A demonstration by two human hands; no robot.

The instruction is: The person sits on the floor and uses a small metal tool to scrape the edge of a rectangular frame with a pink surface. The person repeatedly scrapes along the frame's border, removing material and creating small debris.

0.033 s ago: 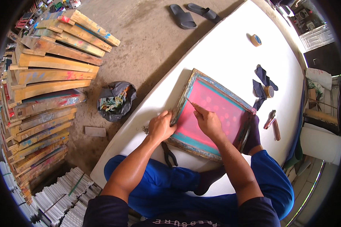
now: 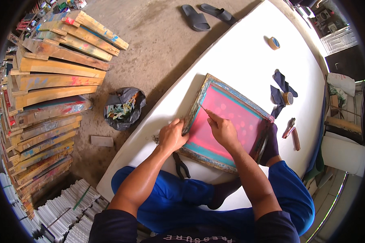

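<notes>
A silk-screen frame (image 2: pixel 221 160) of worn wood, with pink mesh and a teal border, lies at a slant in front of my crossed legs. My left hand (image 2: pixel 172 136) grips its left side, with the thumb on the inner edge. In my right hand (image 2: pixel 223 128) is a thin pointed tool (image 2: pixel 203 108), its tip at the inner left edge of the frame; most of its handle is hidden in my fingers. Pliers with dark handles (image 2: pixel 180 165) lie by the frame's near left corner, partly under it. My foot in a dark sock (image 2: pixel 269 143) is against the frame's right side.
The white work surface (image 2: pixel 239 52) carries tape rolls (image 2: pixel 273 43), dark cloth strips (image 2: pixel 286 83) and a hammer-like tool (image 2: pixel 296 139). On the floor at left stand stacked wooden frames (image 2: pixel 65 67) and a black bag of scraps (image 2: pixel 138 103). Black slippers (image 2: pixel 195 18) lie beyond.
</notes>
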